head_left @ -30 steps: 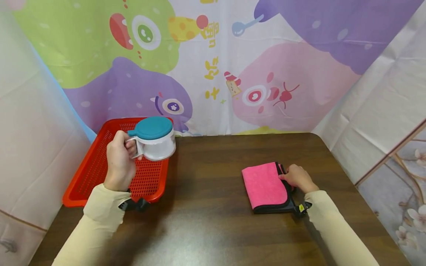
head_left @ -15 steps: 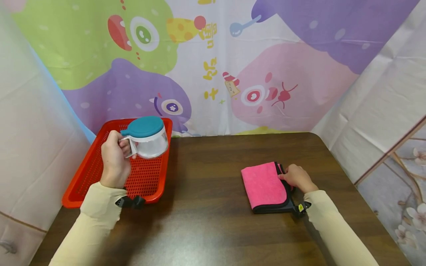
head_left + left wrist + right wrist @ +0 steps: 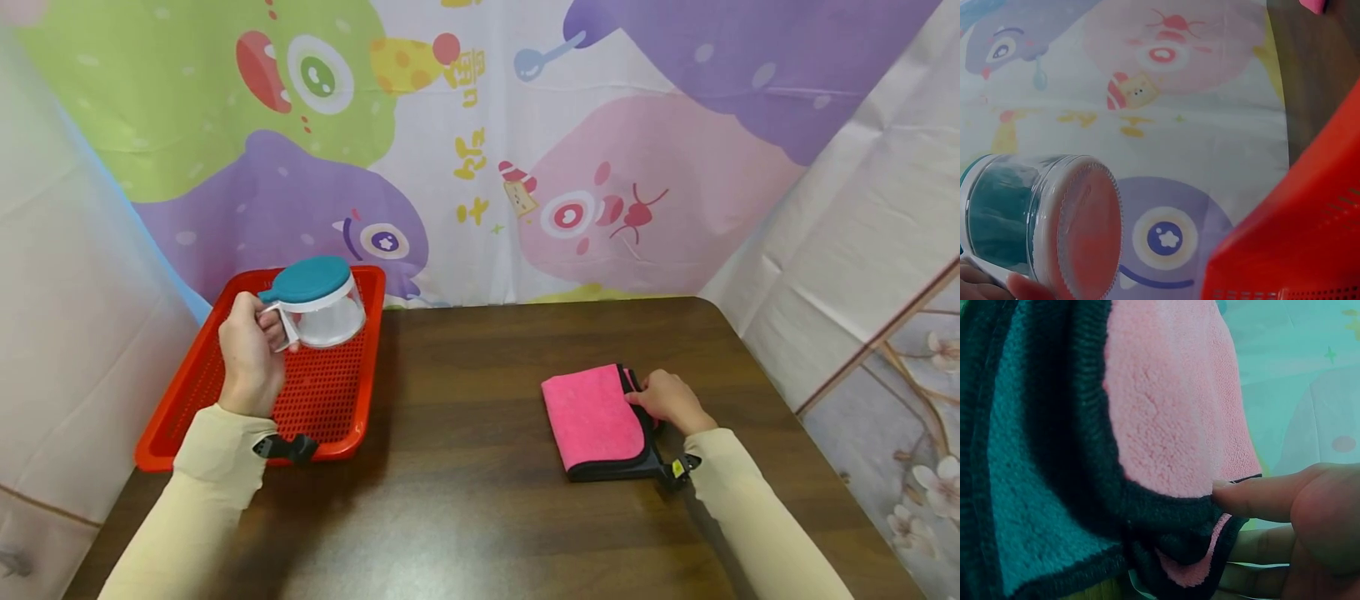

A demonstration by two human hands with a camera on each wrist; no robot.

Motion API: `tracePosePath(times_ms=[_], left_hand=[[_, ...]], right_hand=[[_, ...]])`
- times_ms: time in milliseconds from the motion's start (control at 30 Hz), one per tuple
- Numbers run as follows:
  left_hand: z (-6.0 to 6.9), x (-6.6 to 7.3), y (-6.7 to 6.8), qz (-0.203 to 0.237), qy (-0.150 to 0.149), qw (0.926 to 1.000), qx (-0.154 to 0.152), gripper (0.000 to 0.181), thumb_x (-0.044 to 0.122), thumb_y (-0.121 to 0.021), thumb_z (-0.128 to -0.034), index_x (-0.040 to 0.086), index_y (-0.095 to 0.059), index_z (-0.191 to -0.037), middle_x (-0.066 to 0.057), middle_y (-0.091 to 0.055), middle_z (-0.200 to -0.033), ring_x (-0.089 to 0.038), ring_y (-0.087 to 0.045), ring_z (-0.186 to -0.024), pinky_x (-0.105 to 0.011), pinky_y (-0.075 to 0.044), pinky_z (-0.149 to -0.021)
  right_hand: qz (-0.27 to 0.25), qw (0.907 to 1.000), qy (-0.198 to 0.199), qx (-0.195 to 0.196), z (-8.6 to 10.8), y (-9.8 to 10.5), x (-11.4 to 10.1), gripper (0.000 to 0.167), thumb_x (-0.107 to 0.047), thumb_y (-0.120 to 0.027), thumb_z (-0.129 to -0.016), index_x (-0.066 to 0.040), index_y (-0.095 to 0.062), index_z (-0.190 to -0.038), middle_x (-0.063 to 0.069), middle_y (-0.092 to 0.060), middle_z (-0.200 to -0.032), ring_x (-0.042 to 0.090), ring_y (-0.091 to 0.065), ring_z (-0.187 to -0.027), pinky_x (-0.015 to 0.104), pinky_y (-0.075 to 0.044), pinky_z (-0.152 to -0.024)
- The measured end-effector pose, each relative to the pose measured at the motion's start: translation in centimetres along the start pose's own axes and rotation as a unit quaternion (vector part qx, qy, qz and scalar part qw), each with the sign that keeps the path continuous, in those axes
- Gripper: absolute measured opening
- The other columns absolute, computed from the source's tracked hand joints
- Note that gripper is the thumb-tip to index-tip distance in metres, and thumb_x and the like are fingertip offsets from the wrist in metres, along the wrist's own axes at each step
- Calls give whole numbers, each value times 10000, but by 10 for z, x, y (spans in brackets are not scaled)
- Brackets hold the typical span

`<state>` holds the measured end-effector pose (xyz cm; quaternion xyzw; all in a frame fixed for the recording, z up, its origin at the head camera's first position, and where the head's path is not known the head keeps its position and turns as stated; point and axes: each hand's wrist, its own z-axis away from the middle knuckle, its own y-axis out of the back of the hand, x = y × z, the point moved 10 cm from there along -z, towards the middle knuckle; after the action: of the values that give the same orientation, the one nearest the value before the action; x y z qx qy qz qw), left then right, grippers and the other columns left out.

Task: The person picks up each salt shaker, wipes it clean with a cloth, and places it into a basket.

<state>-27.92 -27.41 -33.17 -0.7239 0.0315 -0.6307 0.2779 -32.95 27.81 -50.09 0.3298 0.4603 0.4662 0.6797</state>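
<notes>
My left hand point(image 3: 251, 350) grips the white handle of a clear seasoning jar point(image 3: 330, 321) with a teal lid. The jar is held up over the far part of a red plastic basket point(image 3: 367, 367), tilted a little. In the left wrist view the ribbed base of the jar point(image 3: 1088, 231) faces the camera, beside the basket's red wall point(image 3: 1291, 231). On the right of the table lies a folded pink towel point(image 3: 596, 417) with black edging. My right hand point(image 3: 671, 402) pinches its right edge; the right wrist view shows the thumb point(image 3: 1260, 497) on the towel point(image 3: 1160, 406), fingers below.
The brown wooden table point(image 3: 465, 467) stretches between basket and towel. A cartoon-printed curtain point(image 3: 480, 150) hangs behind the table's far edge, and pale sheets point(image 3: 67, 292) close in the left and right sides.
My left hand has carried the jar left and slightly up, further over the basket. The right hand and the towel have stayed in place; the head view has shifted slightly.
</notes>
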Motion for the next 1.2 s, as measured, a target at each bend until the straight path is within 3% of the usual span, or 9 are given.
tracePosePath(times_ms=[300, 667, 1000, 1200], left_hand=[[-9, -3, 9, -45, 62, 9999, 90, 325, 126, -264, -910, 159, -297, -588, 53, -256, -542, -143, -165, -490, -239, -341, -442], [-24, -5, 21, -130, 265, 9992, 281, 314, 130, -284, -899, 154, -310, -587, 49, -264, -546, -150, -172, -488, -241, -337, -411], [-42, -14, 35, -82, 418, 9969, 658, 319, 141, -309, -901, 148, -315, -583, 45, -276, -539, -128, -205, -456, -250, -342, -398], [-51, -27, 54, -119, 542, 9930, 1045, 337, 153, -328, -910, 140, -333, -573, 39, -294, -534, -125, -223, -441, -253, -352, -389]], right_hand=[[-16, 10000, 3, -18, -1, 0, -1, 315, -332, -624, -915, -32, -621, -820, 47, -526, -621, 183, -521, -601, 300, -377, -588], [-21, 10000, 28, -44, 0, 0, -1, 361, -311, -620, -921, 41, -649, -1000, 93, -561, -721, 215, -550, -678, 312, -404, -618], [-12, 10000, 65, -13, 1, 2, -2, 322, -314, -621, -919, 7, -651, -915, 65, -537, -666, 194, -535, -631, 305, -391, -603], [6, 10000, 92, 10, 1, 2, -2, 317, -324, -621, -918, -14, -636, -851, 59, -536, -643, 190, -534, -609, 299, -380, -586]])
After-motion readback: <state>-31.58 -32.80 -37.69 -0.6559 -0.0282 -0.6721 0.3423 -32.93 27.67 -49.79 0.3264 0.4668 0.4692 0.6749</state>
